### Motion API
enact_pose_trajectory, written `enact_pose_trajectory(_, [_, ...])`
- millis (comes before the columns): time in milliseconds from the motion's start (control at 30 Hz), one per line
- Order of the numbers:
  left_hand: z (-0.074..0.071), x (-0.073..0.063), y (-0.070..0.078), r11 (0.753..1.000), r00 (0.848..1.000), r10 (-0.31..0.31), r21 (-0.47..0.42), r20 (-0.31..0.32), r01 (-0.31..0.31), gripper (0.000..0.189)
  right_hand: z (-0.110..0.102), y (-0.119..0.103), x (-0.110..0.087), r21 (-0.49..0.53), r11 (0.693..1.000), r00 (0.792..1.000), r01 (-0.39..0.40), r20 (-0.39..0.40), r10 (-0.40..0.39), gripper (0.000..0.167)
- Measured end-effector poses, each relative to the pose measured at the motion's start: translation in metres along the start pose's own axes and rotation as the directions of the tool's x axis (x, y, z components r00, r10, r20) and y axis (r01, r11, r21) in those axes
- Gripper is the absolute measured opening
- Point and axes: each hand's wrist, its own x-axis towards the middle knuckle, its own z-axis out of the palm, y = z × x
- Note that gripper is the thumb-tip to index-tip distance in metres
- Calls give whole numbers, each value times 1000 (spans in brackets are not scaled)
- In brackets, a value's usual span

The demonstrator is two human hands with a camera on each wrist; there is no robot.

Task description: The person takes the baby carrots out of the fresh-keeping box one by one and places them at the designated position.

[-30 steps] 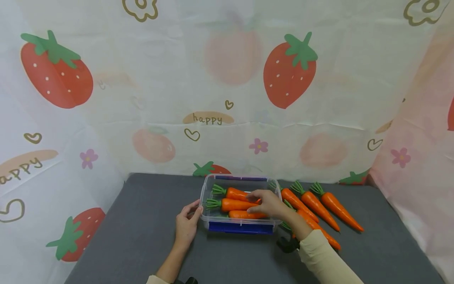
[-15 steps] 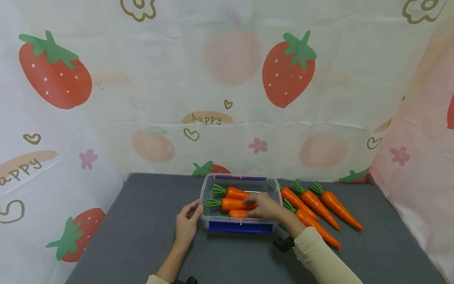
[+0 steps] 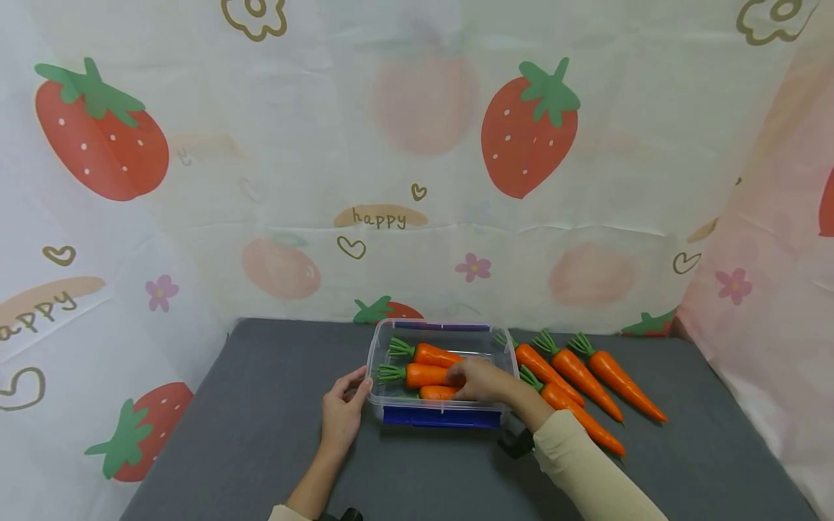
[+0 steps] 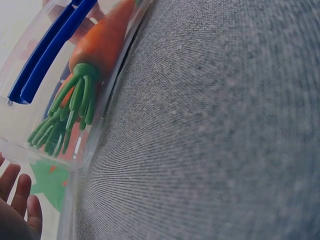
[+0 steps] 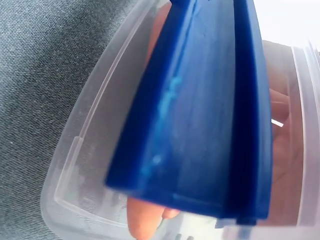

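Observation:
A clear lidless plastic box (image 3: 376,362) with blue clips (image 3: 443,417) holds several orange carrots with green tops. My left hand (image 3: 342,416) rests against the box's left side, its thumb at the front left corner. In the left wrist view, the fingers of that hand (image 4: 19,200) show beside the clear wall. My right hand (image 3: 485,380) reaches down inside the box, fingers and thumb bent round the narrow part of the nearest carrot (image 3: 438,392). The middle carrot (image 3: 426,375) lies right by its fingertips. In the right wrist view the blue clip (image 5: 195,110) hides most of the grip.
Several carrots (image 3: 628,387) lie slanted on the grey tabletop (image 3: 274,405), right of the box. The closest of them (image 3: 583,420) lies near my right forearm. Behind the table hangs a curtain (image 3: 417,275) printed with strawberries.
My right hand has lowered into the box and moved slightly left, its fingers drawing in round the nearest carrot. The left hand and the box stay in place.

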Motion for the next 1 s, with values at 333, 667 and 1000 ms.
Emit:
enact_pose_trajectory(333, [1, -1, 0, 1000, 1000, 26, -7, -16, -27, 26, 1, -3, 4, -35, 999, 999, -14, 46, 15, 24])
enact_pose_trajectory(667, [0, -1, 1, 1000, 1000, 13, -17, -6, -14, 28, 3, -5, 5, 18, 997, 994, -70, 83, 68, 24])
enact_pose_trajectory(1000, [0, -2, 0, 999, 999, 33, -9, -11, -33, 29, 1, -3, 7, -49, 999, 994, -1, 105, 6, 21])
